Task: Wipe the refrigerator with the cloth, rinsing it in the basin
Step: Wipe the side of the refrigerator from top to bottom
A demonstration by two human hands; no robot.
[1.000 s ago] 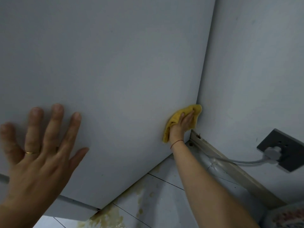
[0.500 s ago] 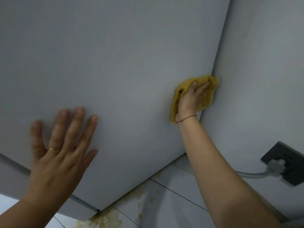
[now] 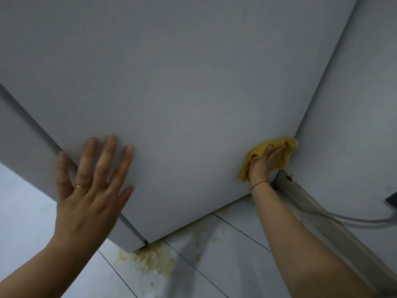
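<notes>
left hand: splayed flat on smooth grey refrigerator panel | right hand: straight-fingered, pressing crumpled yellow cloth onto same panel

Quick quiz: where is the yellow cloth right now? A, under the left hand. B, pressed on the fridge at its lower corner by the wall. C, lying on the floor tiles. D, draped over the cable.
B: the right hand presses the cloth flat on the fridge panel's lower corner, next to the wall, while the left hand lies bare on the panel.
</notes>
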